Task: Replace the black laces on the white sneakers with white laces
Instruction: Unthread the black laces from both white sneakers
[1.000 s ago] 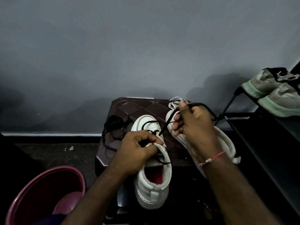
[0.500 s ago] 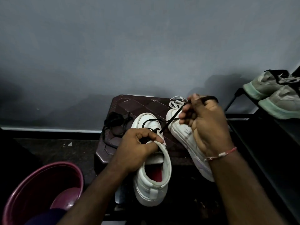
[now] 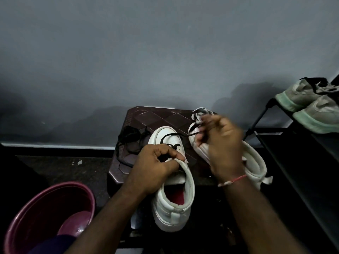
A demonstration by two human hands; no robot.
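White leather shows on the near sneaker (image 3: 174, 198), which lies on the dark brown stool (image 3: 146, 118) with its toe toward the grey wall (image 3: 165, 43) and its heel hanging off the stool's near edge. The left hand (image 3: 156, 167) grips this sneaker at the top of its tongue: the fingers (image 3: 161, 153) are curled in tight, thumb pressed against the collar, so the hand is closed on the shoe. A black lace (image 3: 176, 135) is still threaded through the lowest eyelets over the toe, and one strand runs from there to the right, off toward the right hand (image 3: 223, 145). That hand is blurred; its fingers (image 3: 200, 142) are bent narrowly together where the strand ends, and it seems to pinch the lace, though the blur keeps the contact from being certain. Under and behind the right hand lies the second sneaker (image 3: 255, 162), on the stool's right side, tipped on its side. A bundle of white laces (image 3: 200, 113) sits at the stool's far right corner, just beyond the right hand. A loose black lace (image 3: 128, 142) is heaped on the stool's left part, beside the near sneaker's toe. A maroon tub (image 3: 45, 208) stands on the floor left of the stool, and grey-green shoes (image 3: 311, 107) rest on a black rack (image 3: 275, 136) to the stool's right.
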